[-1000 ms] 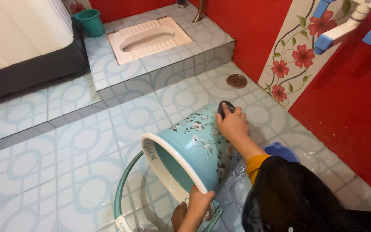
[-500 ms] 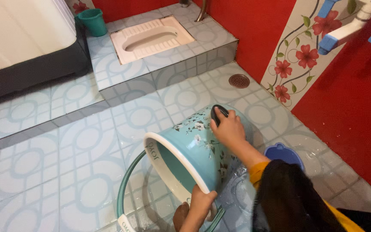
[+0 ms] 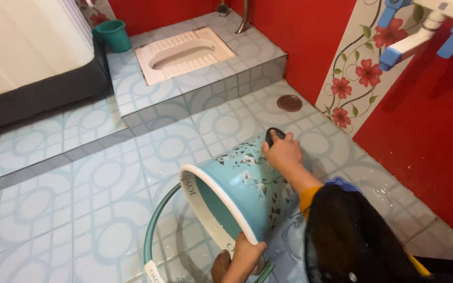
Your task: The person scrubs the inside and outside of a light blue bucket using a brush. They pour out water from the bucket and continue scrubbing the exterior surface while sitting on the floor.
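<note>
Teal floral bucket (image 3: 242, 191) tipped on its side on the wet tiled floor (image 3: 79, 209), mouth toward the camera, outer wall turned up and so exposed for scrubbing. Left hand (image 3: 245, 257) clamped over the lower white rim, fingers curled tight, steadying the tilt. Right hand (image 3: 285, 152) pressed on the upper wall near the base, closed around a dark scrubber (image 3: 273, 135). Green bucket handle (image 3: 155, 230) lying loose on the floor. Blue object (image 3: 344, 183) beside the bucket, partly hidden.

You've got a teal bucket (image 3: 247, 183) w/ white-flower print, black scrubber (image 3: 273, 135), red wall (image 3: 300, 36), pale blue circle-pattern floor tiles (image 3: 79, 199).
</note>
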